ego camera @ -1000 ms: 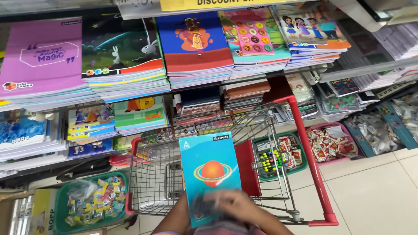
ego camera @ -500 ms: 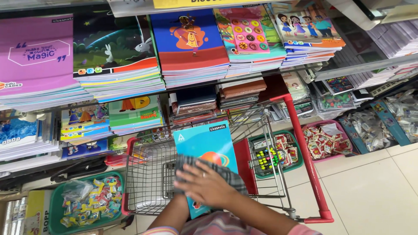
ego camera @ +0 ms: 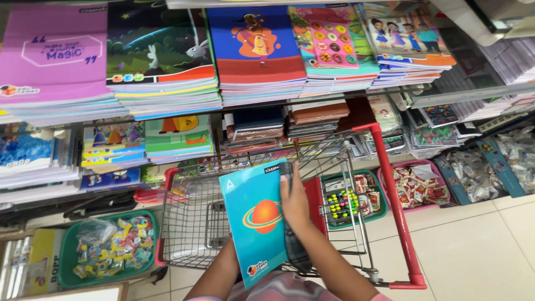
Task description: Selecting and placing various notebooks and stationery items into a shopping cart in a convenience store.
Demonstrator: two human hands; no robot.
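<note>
One teal notebook (ego camera: 255,220), two hands

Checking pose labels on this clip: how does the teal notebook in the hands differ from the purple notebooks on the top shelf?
The teal notebook is single, held tilted over the cart by the right hand; the purple notebooks lie stacked flat. The teal cover shows an orange ringed planet, the purple one a white hexagon outline. Both have glossy illustrated covers.

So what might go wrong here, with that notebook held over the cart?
The teal notebook stands tilted over the wire cart, with the right hand gripping only its edge; it might slip and land bent. The left hand is mostly hidden behind it, so its support is unclear.
</note>
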